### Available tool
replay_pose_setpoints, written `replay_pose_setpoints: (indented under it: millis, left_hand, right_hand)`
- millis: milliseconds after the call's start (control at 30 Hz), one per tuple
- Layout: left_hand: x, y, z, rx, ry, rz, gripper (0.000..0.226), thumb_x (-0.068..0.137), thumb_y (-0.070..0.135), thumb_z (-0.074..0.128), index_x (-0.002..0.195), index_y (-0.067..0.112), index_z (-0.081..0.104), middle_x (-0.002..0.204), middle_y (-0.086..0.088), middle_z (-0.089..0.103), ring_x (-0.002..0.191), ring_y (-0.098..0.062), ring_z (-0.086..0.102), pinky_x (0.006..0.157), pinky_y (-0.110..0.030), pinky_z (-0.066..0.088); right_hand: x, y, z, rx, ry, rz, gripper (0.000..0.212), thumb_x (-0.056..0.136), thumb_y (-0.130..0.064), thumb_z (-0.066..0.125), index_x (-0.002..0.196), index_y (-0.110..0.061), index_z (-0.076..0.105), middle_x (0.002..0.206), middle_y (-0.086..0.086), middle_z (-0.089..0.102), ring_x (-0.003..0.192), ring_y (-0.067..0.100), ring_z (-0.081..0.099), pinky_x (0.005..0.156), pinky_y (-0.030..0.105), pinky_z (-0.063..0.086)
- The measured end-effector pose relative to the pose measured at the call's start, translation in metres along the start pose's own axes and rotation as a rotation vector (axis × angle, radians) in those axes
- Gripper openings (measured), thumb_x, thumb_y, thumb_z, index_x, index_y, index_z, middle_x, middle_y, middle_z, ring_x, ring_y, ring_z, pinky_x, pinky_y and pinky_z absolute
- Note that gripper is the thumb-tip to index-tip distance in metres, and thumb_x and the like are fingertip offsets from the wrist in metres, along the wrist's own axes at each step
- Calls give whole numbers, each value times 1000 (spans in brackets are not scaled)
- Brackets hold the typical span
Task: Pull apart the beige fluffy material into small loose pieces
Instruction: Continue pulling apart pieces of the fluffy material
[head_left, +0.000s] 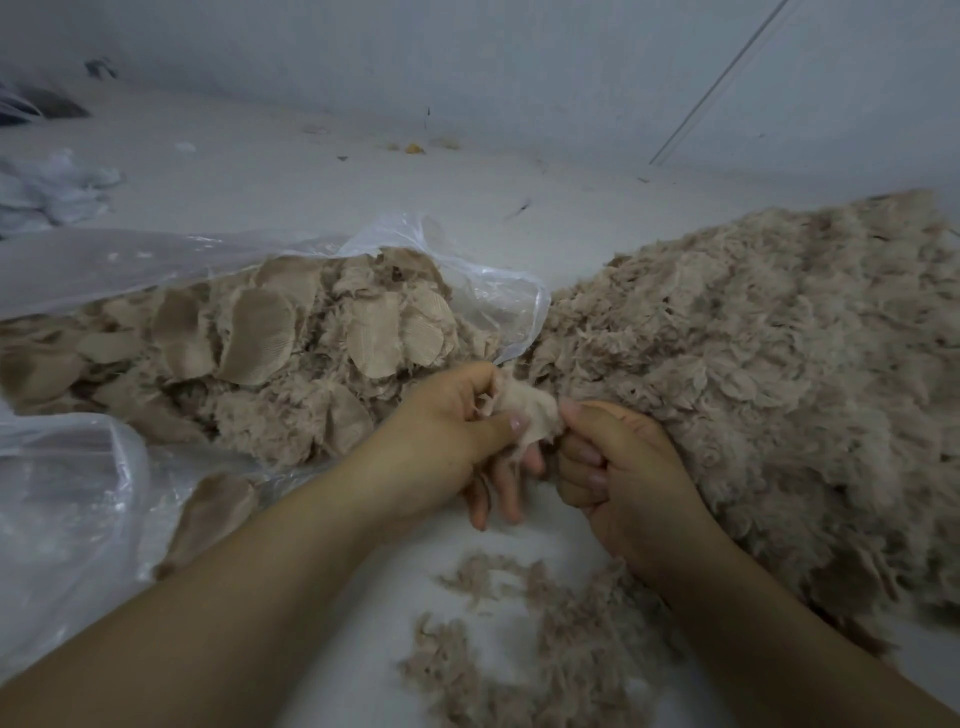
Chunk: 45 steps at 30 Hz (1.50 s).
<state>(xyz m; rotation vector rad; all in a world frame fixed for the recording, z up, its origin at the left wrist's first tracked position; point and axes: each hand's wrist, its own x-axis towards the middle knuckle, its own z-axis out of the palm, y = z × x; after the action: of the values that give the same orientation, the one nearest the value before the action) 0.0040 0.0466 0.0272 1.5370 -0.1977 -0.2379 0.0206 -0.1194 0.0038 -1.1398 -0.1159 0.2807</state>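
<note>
A small beige fluffy piece (524, 410) is held between both hands at the centre of the view. My left hand (457, 436) pinches its left side with thumb and fingers. My right hand (618, 467) grips its right edge with curled fingers. To the right lies a big heap of loose pulled-apart beige fluff (753, 374). On the left, a clear plastic bag (498, 291) lies open with a mass of compact beige round pads (260, 338) spilling from it.
Loose beige scraps (550, 639) lie scattered on the white floor below my hands. One beige pad (208, 519) rests on clear plastic sheeting (62, 499) at the lower left. A white wall (467, 62) runs along the back, with crumpled white material (47, 187) far left.
</note>
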Motion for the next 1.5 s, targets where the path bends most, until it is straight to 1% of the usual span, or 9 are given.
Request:
replay_pose_setpoints:
  millis: [233, 333, 500, 767, 967, 1200, 1267, 1367, 1500]
  left_hand:
    - [3, 2, -6, -35, 8, -37, 17, 92, 4, 60, 75, 6, 61, 50, -4, 45, 36, -10, 31, 37, -16, 22]
    - [4, 2, -13, 1, -1, -61, 20, 88, 4, 64, 69, 7, 58, 49, 0, 41, 40, -8, 30, 37, -14, 23]
    - [3, 0, -11, -4, -18, -76, 17, 85, 7, 68, 70, 9, 61, 50, -6, 50, 34, -11, 35, 35, -15, 25]
    - [9, -1, -13, -171, 239, 34, 21, 83, -6, 65, 68, 7, 60, 50, -14, 54, 27, -13, 32, 36, -12, 24]
    - [6, 1, -14, -180, 197, -22, 24, 85, -10, 59, 66, 3, 57, 48, -16, 51, 25, -12, 25, 35, -10, 22]
    - [3, 7, -24, -203, 124, -41, 21, 82, -14, 56, 78, 6, 51, 46, -9, 40, 26, -7, 20, 38, -9, 17]
    - [-1, 11, -31, -170, -146, -115, 16, 80, -8, 62, 86, 4, 53, 50, -15, 51, 24, -10, 30, 35, -11, 19]
    - [-10, 14, -29, 29, -575, -268, 24, 89, 20, 69, 90, -1, 57, 88, -28, 71, 36, -19, 59, 32, -16, 38]
    - [-5, 7, -13, 228, -255, -248, 50, 82, 47, 69, 87, -2, 58, 77, -17, 72, 29, -16, 50, 31, -15, 30]
  right_hand:
    - [0, 2, -1, -63, 6, 3, 15, 81, -22, 72, 72, -9, 72, 50, 0, 34, 37, 4, 22, 36, 15, 22]
    - [1, 2, -3, -66, -32, -9, 32, 77, -34, 68, 86, -3, 72, 51, 2, 37, 38, 4, 23, 37, 15, 24]
    - [-4, 1, 0, -232, -69, -23, 20, 63, -36, 80, 64, -17, 72, 59, 4, 62, 45, 7, 50, 41, 17, 42]
    - [-4, 3, 2, -217, 23, -51, 28, 75, -34, 65, 59, -12, 71, 58, 9, 38, 46, 9, 26, 39, 16, 24]
    - [-4, 3, 1, -216, 51, -8, 33, 78, -34, 64, 75, -3, 74, 79, 18, 42, 54, 18, 21, 38, 19, 23]
    - [1, 4, -2, -73, 113, 3, 52, 76, -30, 64, 96, 18, 61, 61, 9, 42, 44, 10, 27, 36, 16, 23]
    - [0, 5, -3, -83, 92, -16, 38, 78, -31, 63, 78, 6, 66, 55, 6, 40, 40, 8, 27, 36, 15, 24]
    - [-2, 5, -3, -124, 56, -23, 35, 79, -38, 68, 54, -15, 62, 47, 0, 44, 37, 7, 35, 37, 16, 30]
    - [-1, 4, -2, -132, 54, -13, 36, 80, -37, 63, 66, -4, 69, 54, 13, 44, 40, 14, 34, 39, 18, 29]
